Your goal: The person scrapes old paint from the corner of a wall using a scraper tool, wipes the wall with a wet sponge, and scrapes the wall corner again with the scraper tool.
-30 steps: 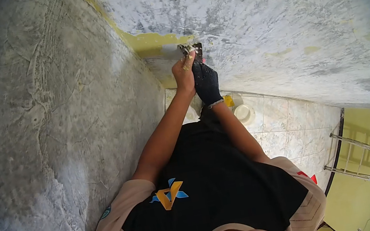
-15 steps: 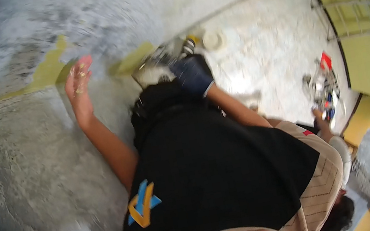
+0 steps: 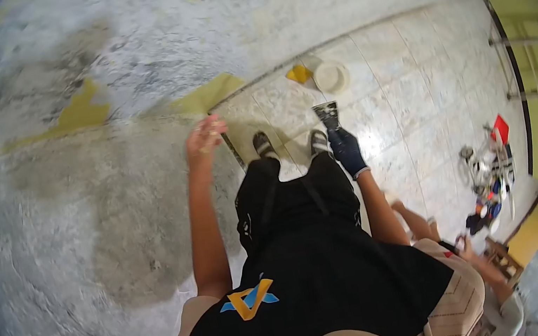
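Note:
My right hand, in a dark blue glove, is closed around the handle of a putty knife. The knife's wide blade points away from me and has pale residue on it. My left hand is bare, with light flecks stuck to its fingers. It is held out by the corner of the wall, fingers loosely bent and nothing visible in them; whether it touches the wall I cannot tell. Around it spreads the rough grey wall, with patches of yellow paint left on it.
A round whitish bucket stands on the tiled floor beside a yellow object. Farther right lies a pile of mixed items. A metal ladder-like frame leans at a yellow-green wall. Another person is at lower right.
My left hand has moved right, from in front of the wall to near its corner. My right hand has swung right and out from my body, and the putty knife now shows clearly.

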